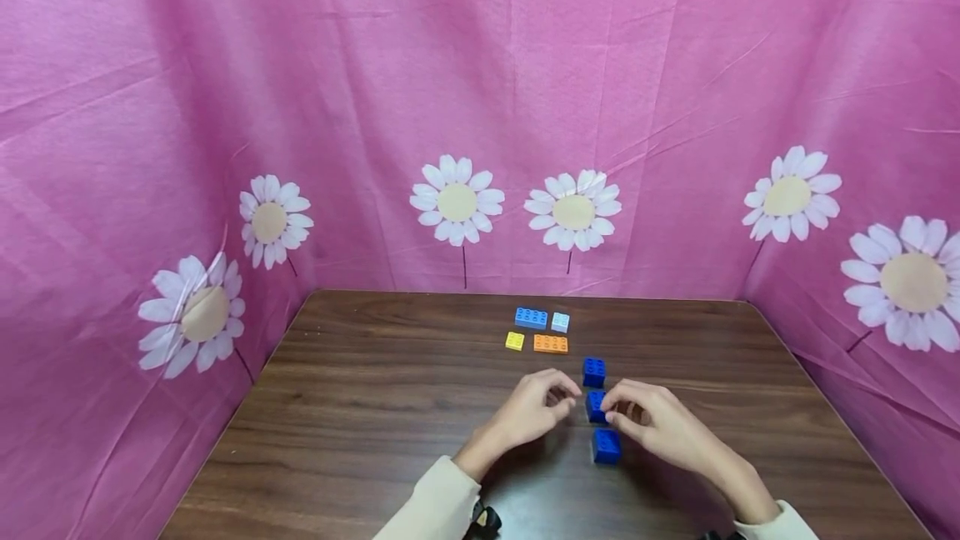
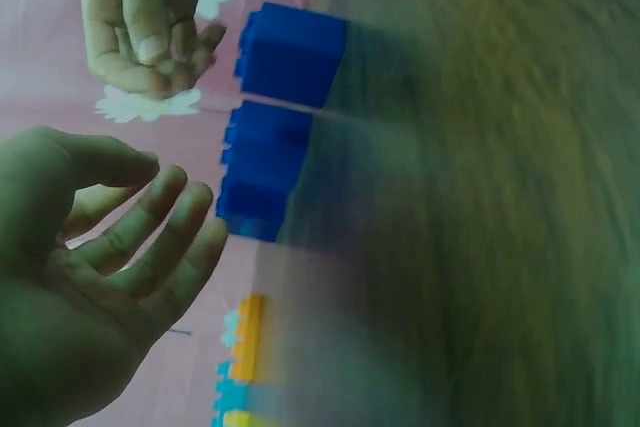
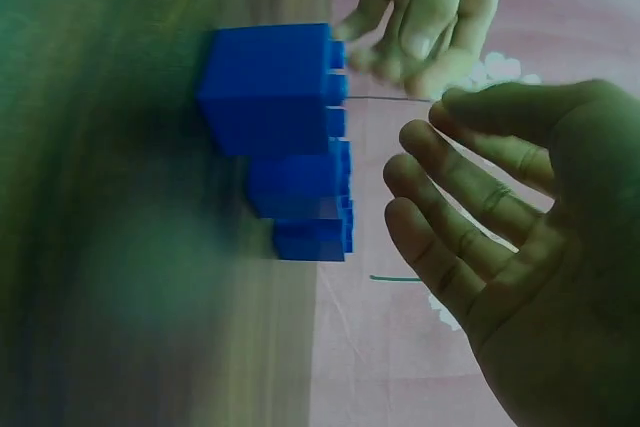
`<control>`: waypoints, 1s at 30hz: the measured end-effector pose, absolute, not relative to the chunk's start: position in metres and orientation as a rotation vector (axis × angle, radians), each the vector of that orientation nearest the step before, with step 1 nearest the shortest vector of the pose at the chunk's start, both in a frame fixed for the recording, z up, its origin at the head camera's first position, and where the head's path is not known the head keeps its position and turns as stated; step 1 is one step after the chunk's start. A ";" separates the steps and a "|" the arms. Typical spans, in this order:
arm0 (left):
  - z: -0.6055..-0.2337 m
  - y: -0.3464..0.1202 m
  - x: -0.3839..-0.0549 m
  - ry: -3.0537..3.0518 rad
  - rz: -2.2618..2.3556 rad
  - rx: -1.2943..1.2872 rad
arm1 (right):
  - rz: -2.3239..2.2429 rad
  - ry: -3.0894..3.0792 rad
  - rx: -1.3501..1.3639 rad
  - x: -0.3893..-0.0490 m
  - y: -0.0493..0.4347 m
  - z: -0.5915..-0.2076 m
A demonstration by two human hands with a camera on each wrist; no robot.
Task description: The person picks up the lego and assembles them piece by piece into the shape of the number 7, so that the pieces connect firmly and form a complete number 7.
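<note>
Three dark blue toy bricks stand in a loose column on the table: a far brick (image 1: 594,372), a middle brick (image 1: 596,407) and a near brick (image 1: 606,447). All have their studs upward. To their left hovers my left hand (image 1: 531,411), its fingers loosely bent around nothing. My right hand (image 1: 660,423) is on the other side, its fingertips overlapping the middle brick's right edge in the head view. The right wrist view shows the right hand (image 3: 540,187) with a gap between thumb and fingers, beside the studs of the nearest brick (image 3: 270,92).
Farther back on the wooden table (image 1: 360,390) lie a light blue brick (image 1: 531,318), a white brick (image 1: 560,322), a yellow brick (image 1: 514,341) and an orange brick (image 1: 551,344). A pink flowered cloth (image 1: 510,90) hangs behind and along both sides.
</note>
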State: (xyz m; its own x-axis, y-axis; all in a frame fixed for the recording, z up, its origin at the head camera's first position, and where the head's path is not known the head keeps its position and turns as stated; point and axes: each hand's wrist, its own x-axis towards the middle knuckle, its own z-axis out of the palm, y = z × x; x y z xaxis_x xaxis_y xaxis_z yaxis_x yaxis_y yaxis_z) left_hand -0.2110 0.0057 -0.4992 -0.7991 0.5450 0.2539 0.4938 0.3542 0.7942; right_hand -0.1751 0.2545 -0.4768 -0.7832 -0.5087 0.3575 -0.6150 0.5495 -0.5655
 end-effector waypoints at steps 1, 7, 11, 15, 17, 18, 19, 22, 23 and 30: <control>-0.501 0.009 -0.210 2.528 1.445 0.984 | 1.042 -2.621 0.975 -0.173 0.255 -0.480; -0.504 0.020 -0.205 2.610 1.245 1.040 | 0.887 -2.638 1.028 -0.161 0.257 -0.494; -0.503 0.027 -0.205 2.661 1.122 1.062 | 0.853 -2.669 1.066 -0.160 0.257 -0.500; -0.506 0.032 -0.207 2.661 1.039 1.121 | 0.873 -2.726 1.042 -0.163 0.258 -0.502; -0.508 0.034 -0.208 2.660 0.997 1.158 | 0.868 -2.750 1.025 -0.163 0.259 -0.503; -0.509 0.035 -0.209 2.655 0.990 1.174 | 0.864 -2.759 1.022 -0.163 0.259 -0.504; -0.510 0.036 -0.209 2.651 0.994 1.185 | 0.867 -2.764 1.021 -0.163 0.260 -0.504; -0.512 0.038 -0.212 2.663 1.027 1.205 | 0.879 -2.770 1.021 -0.161 0.261 -0.505; -0.513 0.039 -0.213 2.677 1.041 1.205 | 0.883 -2.775 1.022 -0.161 0.262 -0.505; -0.517 0.038 -0.218 2.671 1.109 1.067 | 0.947 -2.821 1.022 -0.160 0.259 -0.505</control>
State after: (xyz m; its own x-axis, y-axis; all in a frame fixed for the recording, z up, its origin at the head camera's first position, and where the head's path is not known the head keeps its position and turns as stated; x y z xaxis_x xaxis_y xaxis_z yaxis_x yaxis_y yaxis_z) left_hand -0.2182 0.0376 -0.5173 -0.7588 0.6205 0.1980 0.5782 0.5019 0.6432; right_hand -0.1598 0.2588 -0.5045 -0.7891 -0.5839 0.1910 -0.5809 0.6080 -0.5412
